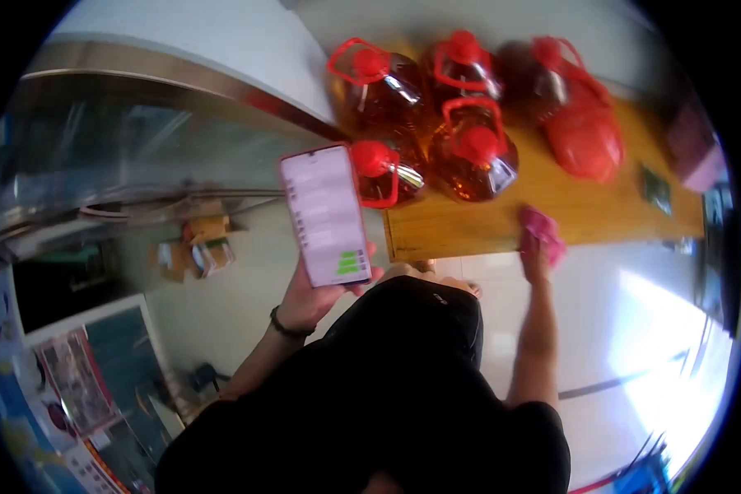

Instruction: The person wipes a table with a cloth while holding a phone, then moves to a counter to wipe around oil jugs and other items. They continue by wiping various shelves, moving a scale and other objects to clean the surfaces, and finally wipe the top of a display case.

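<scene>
My left hand (306, 300) is closed around a smartphone (325, 216) in a red case. Its lit screen faces up and shows a chat with green message bubbles at the bottom. My right hand (536, 262) grips a bunched pink cloth (545, 227) at the front edge of a wooden table (461, 226). Behind the phone and along the table's left part stand several big clear jugs (476, 156) of amber liquid, with red caps and handles. A red plastic bag (586, 140) lies right of them, its contents hidden.
A small green packet (656, 189) lies on the table's right side, near a pink box (694, 146). To the left is a glass-fronted counter (140, 148). Opened cardboard boxes (208, 247) sit low beyond my left arm. Bright light falls on the tiled floor (580, 354) at right.
</scene>
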The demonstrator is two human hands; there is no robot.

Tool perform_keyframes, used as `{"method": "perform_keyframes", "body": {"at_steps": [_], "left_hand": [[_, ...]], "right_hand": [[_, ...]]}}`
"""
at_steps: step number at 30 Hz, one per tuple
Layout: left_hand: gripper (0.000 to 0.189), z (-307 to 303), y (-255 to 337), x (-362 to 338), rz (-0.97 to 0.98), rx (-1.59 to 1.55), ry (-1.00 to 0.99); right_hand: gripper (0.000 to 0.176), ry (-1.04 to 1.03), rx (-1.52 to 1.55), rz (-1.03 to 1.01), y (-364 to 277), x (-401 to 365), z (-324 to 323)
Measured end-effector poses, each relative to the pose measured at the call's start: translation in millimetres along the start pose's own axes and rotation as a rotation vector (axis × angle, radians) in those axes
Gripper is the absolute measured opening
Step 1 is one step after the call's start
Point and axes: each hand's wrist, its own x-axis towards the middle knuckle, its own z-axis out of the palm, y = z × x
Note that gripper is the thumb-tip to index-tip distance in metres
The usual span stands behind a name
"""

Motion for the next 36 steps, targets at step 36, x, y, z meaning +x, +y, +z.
{"method": "perform_keyframes", "body": {"at_steps": [36], "left_hand": [[0.062, 274, -52, 59, 0.044, -0.082, 0.782]], "right_hand": [[0.053, 0.138, 0.347, -0.324, 171, 104, -26]]}}
